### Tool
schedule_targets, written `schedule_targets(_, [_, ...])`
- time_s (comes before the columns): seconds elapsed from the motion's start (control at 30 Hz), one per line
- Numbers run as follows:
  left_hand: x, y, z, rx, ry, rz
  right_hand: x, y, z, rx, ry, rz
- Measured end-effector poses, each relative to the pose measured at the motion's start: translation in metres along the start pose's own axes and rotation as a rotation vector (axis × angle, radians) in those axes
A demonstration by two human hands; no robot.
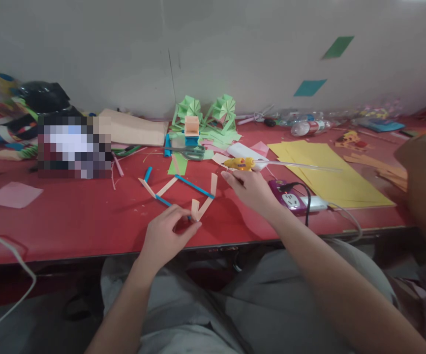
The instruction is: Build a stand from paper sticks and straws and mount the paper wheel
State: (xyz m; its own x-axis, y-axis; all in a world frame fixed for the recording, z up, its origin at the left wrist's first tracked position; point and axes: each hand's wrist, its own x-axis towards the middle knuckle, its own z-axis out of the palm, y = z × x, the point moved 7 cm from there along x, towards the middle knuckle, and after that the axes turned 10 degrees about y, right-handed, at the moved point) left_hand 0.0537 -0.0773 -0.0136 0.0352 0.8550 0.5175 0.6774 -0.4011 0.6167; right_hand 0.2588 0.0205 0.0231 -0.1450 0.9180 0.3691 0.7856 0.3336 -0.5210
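Note:
On the red table (73, 221) lies a flat frame (183, 192) of tan paper strips and blue sticks. My left hand (166, 235) pinches its near corner, where a blue stick meets a folded tan strip. My right hand (252, 189) reaches past the frame, fingers stretched toward a yellow glue gun (239, 163) with a long clear glue stick (301, 166). The fingertips are close to the gun; I cannot tell if they touch it.
Green folded paper fans (213, 113) and a small orange and blue box (191, 129) stand at the back. Scissors (191, 152), yellow paper sheets (327, 172), a purple power strip (290, 197) with a black cable, a pink sheet (13, 194). Another person's arm (425, 191) is at right.

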Motion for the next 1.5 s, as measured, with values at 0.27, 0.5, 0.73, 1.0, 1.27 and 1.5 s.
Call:
schedule_targets(0.27, [0.0, -0.001, 0.0, -0.021, -0.003, -0.023, -0.001, -0.001, -0.005, 0.131, -0.068, -0.121])
schedule_targets(0.5, [0.001, 0.0, -0.001, -0.022, -0.009, -0.039, -0.006, 0.003, -0.014, 0.147, -0.22, -0.121])
schedule_targets(0.73, [0.001, 0.0, -0.001, -0.036, -0.014, -0.048, -0.016, 0.011, -0.016, 0.139, -0.371, -0.044])
schedule_targets(1.0, [0.002, 0.003, -0.003, -0.028, -0.012, -0.055, -0.043, 0.003, -0.006, 0.167, -0.804, -0.027])
schedule_targets(1.27, [0.003, 0.005, -0.004, -0.044, -0.012, -0.055, -0.058, 0.001, -0.003, 0.306, -1.007, -0.08])
schedule_targets(1.5, [0.002, 0.003, -0.003, -0.049, -0.014, -0.046, -0.044, 0.003, -0.002, 0.245, -0.868, -0.024])
